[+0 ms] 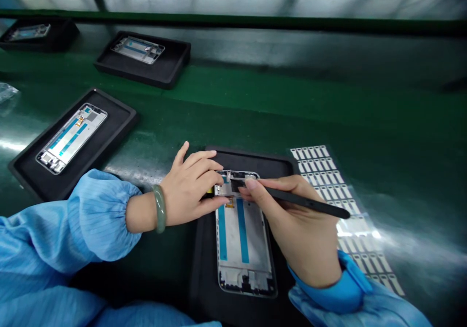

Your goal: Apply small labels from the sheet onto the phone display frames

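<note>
A silver phone frame with blue strips lies in a black tray in front of me. My left hand reaches over its upper left edge, thumb and index finger closed about that edge and the other fingers stretched out. Between my right hand thumb and fingers are black tweezers, their rounded end pointing right. The tweezers' tips are near the frame's top, partly hidden by my fingertips. A small orange flex cable shows just below my left thumb.
Right of the tray lies a clear sheet with rows of small white pieces. Another phone frame rests in a black tray at left. Farther back are two more trays with frames, on the green bench.
</note>
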{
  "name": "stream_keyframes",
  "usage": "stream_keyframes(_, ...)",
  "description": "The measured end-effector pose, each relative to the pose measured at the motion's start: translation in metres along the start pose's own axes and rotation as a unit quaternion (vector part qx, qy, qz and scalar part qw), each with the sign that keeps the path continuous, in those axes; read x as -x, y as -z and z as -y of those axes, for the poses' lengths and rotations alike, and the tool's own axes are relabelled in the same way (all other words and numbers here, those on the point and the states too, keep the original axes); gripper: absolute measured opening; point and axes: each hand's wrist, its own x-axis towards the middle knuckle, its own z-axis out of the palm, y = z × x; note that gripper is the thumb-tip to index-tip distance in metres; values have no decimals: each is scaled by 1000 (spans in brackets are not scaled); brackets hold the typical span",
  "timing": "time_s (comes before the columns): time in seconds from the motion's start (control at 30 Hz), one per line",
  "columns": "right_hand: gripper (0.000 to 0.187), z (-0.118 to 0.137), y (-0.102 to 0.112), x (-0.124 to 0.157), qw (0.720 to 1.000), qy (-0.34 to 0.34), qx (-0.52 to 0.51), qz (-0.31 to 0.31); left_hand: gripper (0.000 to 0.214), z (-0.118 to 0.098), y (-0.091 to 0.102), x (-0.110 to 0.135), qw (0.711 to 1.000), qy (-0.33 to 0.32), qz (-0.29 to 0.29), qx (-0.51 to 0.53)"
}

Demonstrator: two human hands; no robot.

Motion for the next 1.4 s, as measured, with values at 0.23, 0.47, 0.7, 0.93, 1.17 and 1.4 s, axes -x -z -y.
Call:
stream_keyframes(0.23, 20, -3, 2, 2, 1000, 6, 23, 7, 17, 0, 1, 0, 1000, -13, 7, -23)
stream_keyframes(0.47, 20, -7, 3, 1, 997, 39, 72, 11, 19, -11, 4, -2, 994, -25, 21, -105)
stream_keyframes(0.7, 22, 2, 6, -2, 998, -10, -9, -58, 20, -18, 1, -1, 996, 1, 30, -89)
stream_keyframes(0.93, 25, 15, 26, -12, 999, 25, 0, -25, 22, -19, -1, 2, 998, 16, 40, 36)
stream_keyframes(1.17, 25, 2, 22, -22, 997, -46, -42, 49, 24, -23, -3, 0, 998, 14, 46, 32)
stream_keyframes(1.4, 23, -2, 22, -21, 995, -25, -9, 92, 26, -23, -3, -1, 998, 20, 60, 26)
